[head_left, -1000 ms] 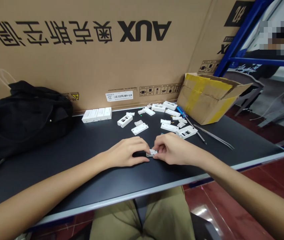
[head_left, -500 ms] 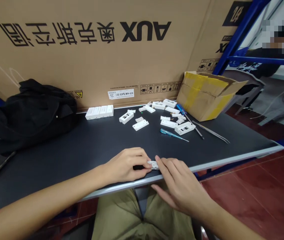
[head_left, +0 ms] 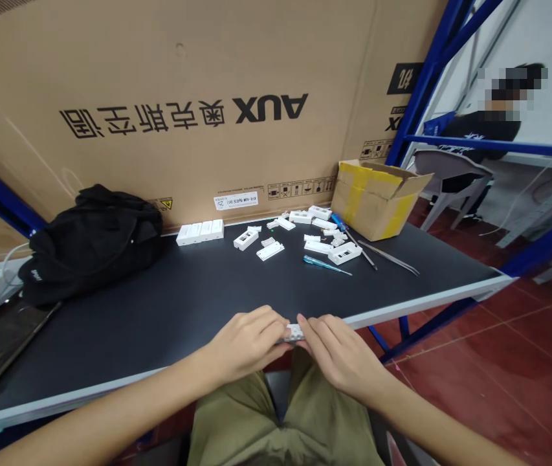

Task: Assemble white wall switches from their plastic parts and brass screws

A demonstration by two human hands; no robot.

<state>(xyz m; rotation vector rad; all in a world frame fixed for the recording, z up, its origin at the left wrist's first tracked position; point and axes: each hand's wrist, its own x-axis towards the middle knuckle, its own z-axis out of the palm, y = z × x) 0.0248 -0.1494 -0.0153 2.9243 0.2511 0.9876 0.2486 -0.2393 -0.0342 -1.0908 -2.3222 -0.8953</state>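
A small white plastic part point(head_left: 296, 332) with a notched surface lies between my two hands at the table's front edge. My left hand point(head_left: 255, 338) pinches its left end. Fingers of my right hand point(head_left: 336, 349) close on its right end, covering much of it. Further back on the black tabletop point(head_left: 178, 323) are white housings, one of them an open rectangular housing point(head_left: 345, 253), and a flat white cover point(head_left: 270, 250). A blue-handled screwdriver point(head_left: 327, 265) lies in front of them.
Tweezers point(head_left: 392, 257) and a longer screwdriver point(head_left: 353, 241) lie near a taped cardboard box point(head_left: 377, 197). White units point(head_left: 200, 232) stand in a row at the back. A black bag point(head_left: 91, 243) and a phone-like dark device point(head_left: 4, 343) are left. A person point(head_left: 484, 123) sits beyond the blue frame.
The view has tilted up and shifted. My right thumb has come up to the white part, and both hands now hold it at the table edge.
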